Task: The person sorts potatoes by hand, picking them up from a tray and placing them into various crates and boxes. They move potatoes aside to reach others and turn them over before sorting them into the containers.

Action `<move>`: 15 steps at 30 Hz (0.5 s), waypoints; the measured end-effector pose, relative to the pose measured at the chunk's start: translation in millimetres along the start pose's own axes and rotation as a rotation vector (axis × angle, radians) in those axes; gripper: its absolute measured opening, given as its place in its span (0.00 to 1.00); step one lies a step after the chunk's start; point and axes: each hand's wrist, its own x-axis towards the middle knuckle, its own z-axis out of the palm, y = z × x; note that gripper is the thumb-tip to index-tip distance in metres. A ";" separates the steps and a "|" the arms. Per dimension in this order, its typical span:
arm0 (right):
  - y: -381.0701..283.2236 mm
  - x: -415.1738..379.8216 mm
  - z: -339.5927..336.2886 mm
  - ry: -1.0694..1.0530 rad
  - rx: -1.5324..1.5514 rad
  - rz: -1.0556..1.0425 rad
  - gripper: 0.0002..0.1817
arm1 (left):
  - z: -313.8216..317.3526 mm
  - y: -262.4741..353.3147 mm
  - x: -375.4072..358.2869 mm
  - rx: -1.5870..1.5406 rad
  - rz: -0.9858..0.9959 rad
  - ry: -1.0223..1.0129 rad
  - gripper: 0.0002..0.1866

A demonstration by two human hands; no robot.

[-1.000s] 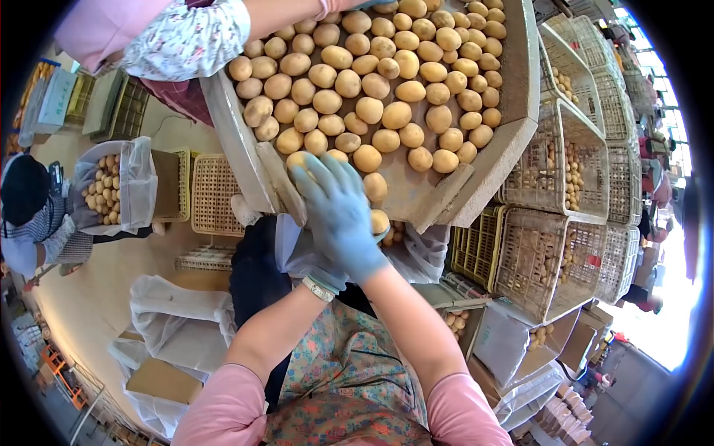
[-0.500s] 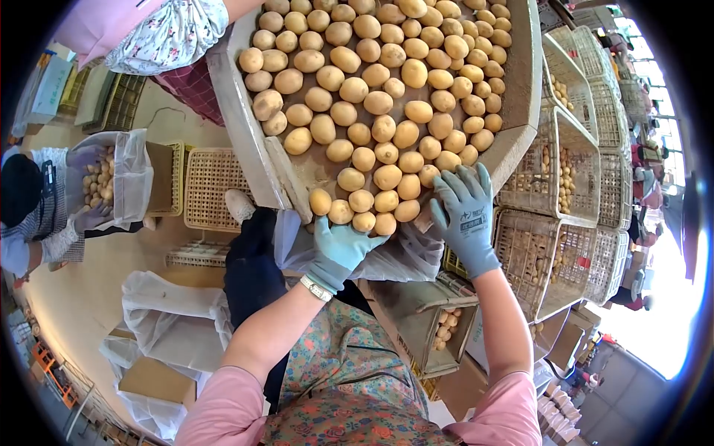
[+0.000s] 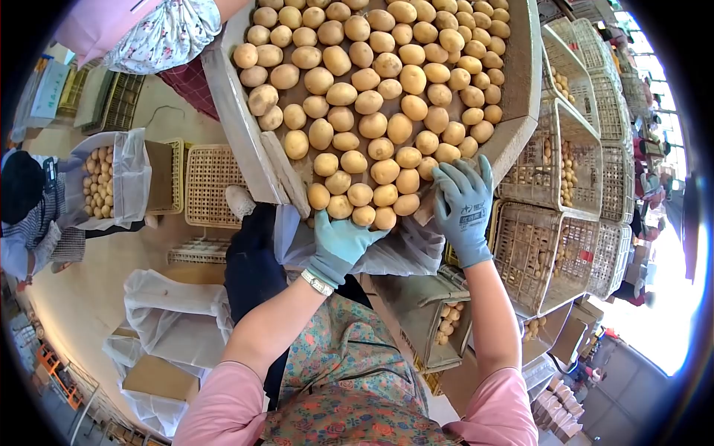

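A wooden sorting table (image 3: pixel 520 82) is covered with several yellow potatoes (image 3: pixel 372 97). My left hand (image 3: pixel 338 241), in a blue glove, cups the table's open near edge under a row of potatoes (image 3: pixel 363 215). My right hand (image 3: pixel 462 204), also gloved, rests flat with spread fingers on the table's right corner, touching a potato (image 3: pixel 446 153). A clear plastic bag (image 3: pixel 398 253) hangs below the edge between my hands.
Another person's floral sleeve (image 3: pixel 167 37) reaches over the table's far left. A seated person (image 3: pixel 30 215) at left handles a bag of potatoes (image 3: pixel 100 182). Stacked plastic crates (image 3: pixel 573 186) stand right. A box with potatoes (image 3: pixel 439 327) sits below.
One second ago both hands overlapped at the table's edge. They have since parted: the right hand went to the right corner, the left stayed under the edge. More potatoes rolled to the front.
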 end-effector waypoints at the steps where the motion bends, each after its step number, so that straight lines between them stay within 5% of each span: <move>1: 0.1 1.3 -0.9 -0.011 0.001 0.002 0.21 | 0.4 -0.1 0.3 0.001 0.001 -0.002 0.39; 15: -2.7 2.8 0.7 0.052 0.019 0.011 0.19 | -3.8 1.6 -1.3 -0.097 -0.005 -0.071 0.38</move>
